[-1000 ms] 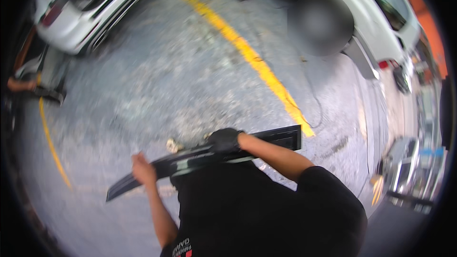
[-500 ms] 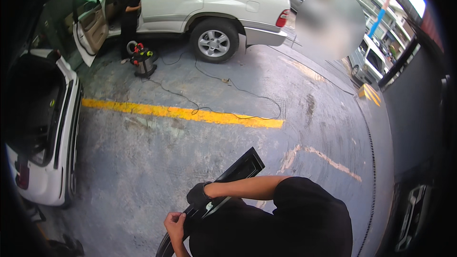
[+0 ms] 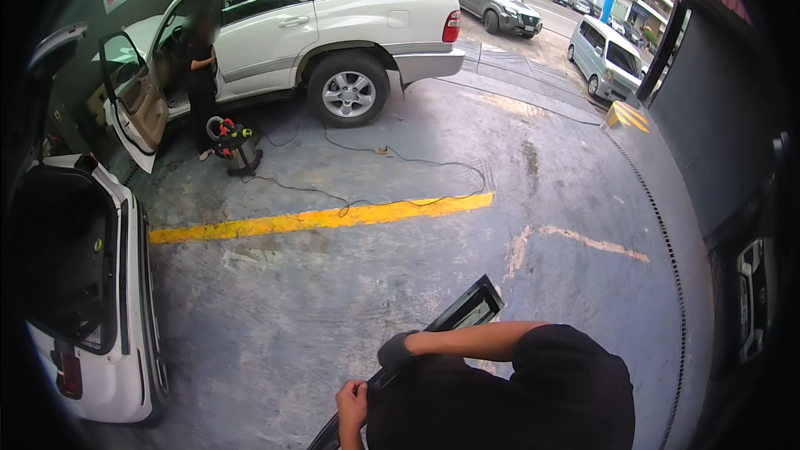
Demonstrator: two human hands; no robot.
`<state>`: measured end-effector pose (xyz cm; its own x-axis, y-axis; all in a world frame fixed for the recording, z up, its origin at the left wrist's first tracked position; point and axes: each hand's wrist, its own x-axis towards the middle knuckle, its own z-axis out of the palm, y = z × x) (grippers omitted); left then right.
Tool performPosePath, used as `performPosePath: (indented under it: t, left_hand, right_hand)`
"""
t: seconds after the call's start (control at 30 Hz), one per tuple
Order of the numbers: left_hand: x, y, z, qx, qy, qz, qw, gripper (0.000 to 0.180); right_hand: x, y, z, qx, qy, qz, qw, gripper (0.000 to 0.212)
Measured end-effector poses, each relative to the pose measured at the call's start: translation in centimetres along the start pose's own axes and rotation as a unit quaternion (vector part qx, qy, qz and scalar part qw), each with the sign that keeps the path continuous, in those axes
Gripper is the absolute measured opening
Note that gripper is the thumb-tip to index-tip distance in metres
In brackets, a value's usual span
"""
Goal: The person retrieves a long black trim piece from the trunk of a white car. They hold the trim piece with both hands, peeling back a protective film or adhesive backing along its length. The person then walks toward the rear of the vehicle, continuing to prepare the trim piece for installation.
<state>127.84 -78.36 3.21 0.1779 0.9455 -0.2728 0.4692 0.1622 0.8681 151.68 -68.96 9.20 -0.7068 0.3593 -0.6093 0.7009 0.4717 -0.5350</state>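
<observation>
A long black framed panel [image 3: 463, 303], which looks like the window frame of a car door, slants up to the right in front of me. A pale patch shows inside its far end. My left hand [image 3: 352, 405] is bare and closed, its thumb and fingers pinching the panel's left edge low down. Farther up the same edge rests my right hand [image 3: 397, 351], in a dark covering that could be a glove or a cloth. Its fingers are hidden. My black-sleeved right arm and body cover the panel's near side.
A white SUV [image 3: 358, 21] stands ahead with its front door open and a person [image 3: 202, 83] beside it. A vacuum cleaner [image 3: 237, 148] trails its cord across the floor. Another white car [image 3: 125, 300] is at left, its tailgate raised. A dark wall [image 3: 708, 117] runs along the right.
My view has swung, so the panel and both hands sit farther right in the picture. Both hands are still at the panel's edge, about as far apart as before.
</observation>
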Motion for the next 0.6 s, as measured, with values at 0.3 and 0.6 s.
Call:
performPosePath:
  t: [0.3, 0.6]
  left_hand:
    - [1.5, -0.6, 2.6, 0.214, 0.012, 0.146, 0.966, 0.015]
    - [11.0, 1.6, 0.2, -0.117, -0.192, -0.025, 0.974, 0.022]
  right_hand:
    - [-0.7, 1.7, 2.7, 0.024, 0.029, 0.036, 0.999, 0.037]
    - [-1.4, 6.9, -0.4, 0.074, 0.093, 0.015, 0.993, 0.038]
